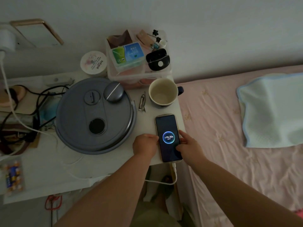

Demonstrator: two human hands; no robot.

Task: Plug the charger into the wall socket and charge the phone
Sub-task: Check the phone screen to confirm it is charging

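The phone [167, 128] lies face up on the white bedside table [49, 169], near its right front corner. Its screen glows with a charging ring reading 95.20%. A white cable [174, 176] is plugged into the phone's near end and loops below the table edge. My left hand [144, 145] grips the phone's left edge. My right hand [188, 145] holds its right edge, with the thumb resting on the screen. At the far left a white charger [6, 40] sits in the wall socket, and its white cord runs down toward the table.
A round grey lidded container [91, 118] with a grey earbud case on it fills the table's middle. A mug [164, 93], a hair clip [141, 103], a clear box of small items [139, 59] and a white jar [93, 63] stand behind. Tangled cables lie left. A pink bed [229, 153] lies right.
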